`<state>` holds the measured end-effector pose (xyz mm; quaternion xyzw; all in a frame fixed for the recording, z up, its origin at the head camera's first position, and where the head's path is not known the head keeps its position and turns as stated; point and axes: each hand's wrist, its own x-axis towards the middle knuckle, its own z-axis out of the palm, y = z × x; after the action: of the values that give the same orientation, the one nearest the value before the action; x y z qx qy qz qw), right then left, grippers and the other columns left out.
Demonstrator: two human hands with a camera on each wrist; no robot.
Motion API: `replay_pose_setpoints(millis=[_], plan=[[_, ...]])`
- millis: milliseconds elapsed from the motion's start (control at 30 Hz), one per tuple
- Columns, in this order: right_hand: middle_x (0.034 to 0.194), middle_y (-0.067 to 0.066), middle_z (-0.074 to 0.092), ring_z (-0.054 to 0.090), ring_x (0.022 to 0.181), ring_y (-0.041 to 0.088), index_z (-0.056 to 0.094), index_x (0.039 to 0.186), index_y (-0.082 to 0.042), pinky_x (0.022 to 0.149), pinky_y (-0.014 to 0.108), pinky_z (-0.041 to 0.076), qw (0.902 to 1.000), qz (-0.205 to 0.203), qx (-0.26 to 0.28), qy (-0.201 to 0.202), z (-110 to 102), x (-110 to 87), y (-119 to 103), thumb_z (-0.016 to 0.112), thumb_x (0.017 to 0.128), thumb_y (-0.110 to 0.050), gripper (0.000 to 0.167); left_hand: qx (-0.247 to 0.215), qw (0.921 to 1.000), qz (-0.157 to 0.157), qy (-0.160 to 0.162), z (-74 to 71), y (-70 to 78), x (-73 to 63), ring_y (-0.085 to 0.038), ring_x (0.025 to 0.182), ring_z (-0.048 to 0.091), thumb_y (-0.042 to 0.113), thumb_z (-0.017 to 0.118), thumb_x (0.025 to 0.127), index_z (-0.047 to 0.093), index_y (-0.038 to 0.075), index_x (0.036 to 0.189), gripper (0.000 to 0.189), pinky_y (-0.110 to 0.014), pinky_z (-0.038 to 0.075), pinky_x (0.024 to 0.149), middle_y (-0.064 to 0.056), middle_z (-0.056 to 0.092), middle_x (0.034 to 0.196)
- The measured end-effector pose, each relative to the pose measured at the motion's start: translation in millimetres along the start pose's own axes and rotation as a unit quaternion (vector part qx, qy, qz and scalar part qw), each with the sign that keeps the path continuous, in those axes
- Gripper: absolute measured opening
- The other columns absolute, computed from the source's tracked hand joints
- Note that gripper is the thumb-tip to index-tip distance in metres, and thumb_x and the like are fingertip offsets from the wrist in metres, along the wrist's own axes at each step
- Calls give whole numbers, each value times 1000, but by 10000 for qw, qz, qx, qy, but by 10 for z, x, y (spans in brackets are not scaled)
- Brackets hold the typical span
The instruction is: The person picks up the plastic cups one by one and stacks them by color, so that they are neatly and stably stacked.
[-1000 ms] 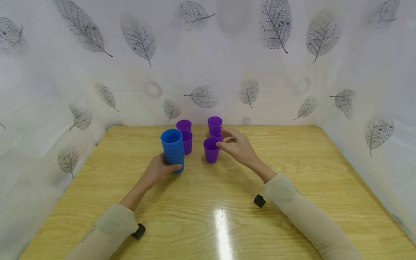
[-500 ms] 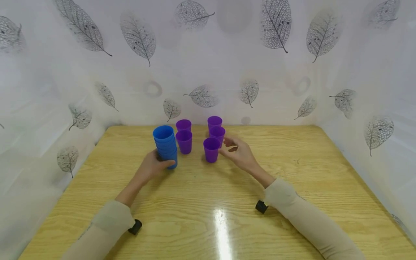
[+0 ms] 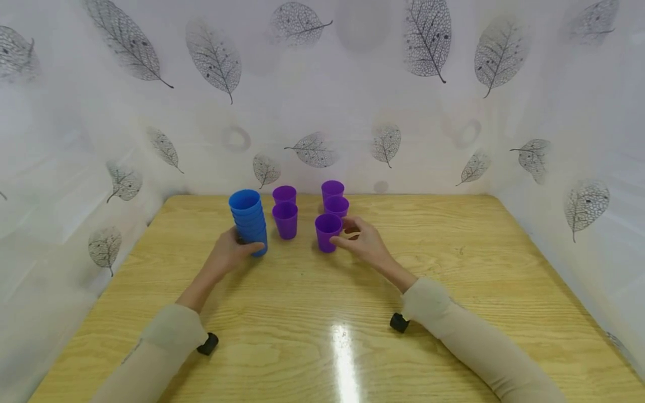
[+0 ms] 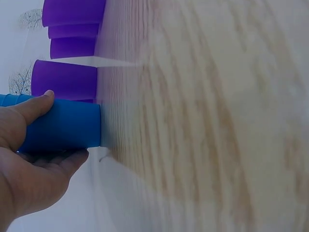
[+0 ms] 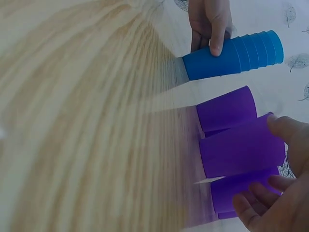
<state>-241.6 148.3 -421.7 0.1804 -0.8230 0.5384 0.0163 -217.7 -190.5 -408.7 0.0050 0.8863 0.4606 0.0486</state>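
Blue plastic cup stack [image 3: 249,219]: stands at the left of the cup group, mouth up, several nested rims showing; whether its base touches the table cannot be determined. The left hand [image 3: 227,256] grasps its lower part, thumb across the near side.

Front right purple cup [image 3: 326,236]: upright. The right hand [image 3: 367,245] is unclenched around it, thumb at the rim, fingers loosely bent and apart from its side. Two further purple cups [image 3: 336,206] stand behind it; another two [image 3: 286,221] form a row between it and the stack.

Table [image 3: 282,330]: yellowish wood grain, glossy, one bright reflection near the front. White sheeting [image 3: 347,106] printed with dark skeleton leaves encloses the back and both sides.
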Motion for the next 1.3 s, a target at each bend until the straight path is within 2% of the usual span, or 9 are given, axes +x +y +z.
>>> replay_pose_setpoints(millis=[167, 333, 633, 933, 1300], plan=[[121, 21, 69, 65, 111, 40, 61, 132, 4, 96, 47, 56, 9999, 39, -24, 98, 79, 8, -25, 86, 86, -16, 56, -40, 9999, 50, 91, -62, -31, 33, -50, 137, 47, 27, 73, 98, 36, -12, 151, 76, -61, 37, 115, -36, 47, 148], [119, 16, 70, 66, 107, 32, 61, 133, 2, 94, 43, 57, 9997, 138, -107, 175, 145, 24, -49, 87, 86, -21, 58, -57, 9998, 77, 176, -131, -75, 75, -51, 137, 47, 28, 72, 98, 36, -12, 151, 75, -62, 37, 115, -36, 47, 148], [118, 18, 70, 67, 107, 31, 60, 133, 3, 93, 42, 58, 9990, 220, -95, 375, 210, 46, -92, 88, 84, -20, 60, -156, 9995, -123, 247, -202, -101, 126, -51, 141, 42, 30, 71, 99, 30, -12, 154, 81, -62, 34, 117, -36, 41, 152], [118, 16, 70, 68, 106, 28, 60, 132, 2, 90, 38, 59, 9990, 258, -163, 324, 214, 56, -66, 87, 86, -21, 58, -282, 9990, -218, 274, -217, -106, 148, -50, 142, 41, 27, 71, 99, 26, -12, 155, 81, -61, 34, 117, -35, 40, 154], [116, 16, 68, 67, 103, 33, 57, 125, 3, 87, 41, 59, 9983, 375, -389, 213, 128, -23, -93, 86, 85, -20, 54, -357, 9988, -233, 229, -195, -127, 153, -50, 143, 39, 26, 71, 99, 23, -12, 156, 83, -61, 33, 118, -36, 37, 155]])
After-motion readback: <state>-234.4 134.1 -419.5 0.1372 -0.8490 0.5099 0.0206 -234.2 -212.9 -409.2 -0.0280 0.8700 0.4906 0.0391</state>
